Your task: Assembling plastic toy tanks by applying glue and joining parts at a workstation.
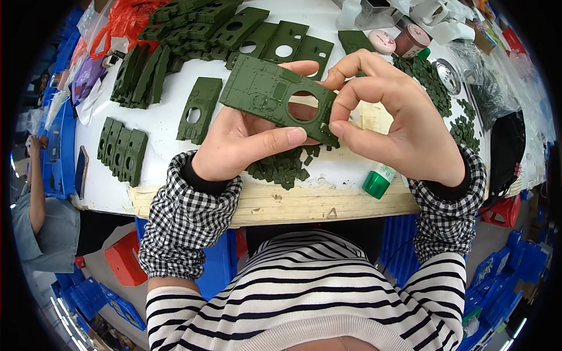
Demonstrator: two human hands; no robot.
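Green plastic made up the long shell (pixel 257 88) in the person's hands, held above the near part of the white table (pixel 161 152). Its long axis ran from upper left down to lower right, slightly tilted, with its moulded face toward the head camera and its big round hole near the right-hand end. The left hand (pixel 237 140) grasped it from below, thumb along the near edge and fingers behind. The right hand (pixel 404 117) had its thumb and forefinger curled against the right end; whether they pinched a small part I could not tell.

One similar shell (pixel 202 105) lay alone to the left, its long axis running away from the person. Further left, four shells (pixel 137 152) stood in a close row. The far heap of shells (pixel 190 29) overlapped too much to count. Small green pieces (pixel 281 169) lay under the held shell, likewise beyond counting. One green-capped tube (pixel 377 181) rested below the right hand, one phone (pixel 81 169) lay at the left edge, and one pink-lidded tub (pixel 382 41) stood at the back.
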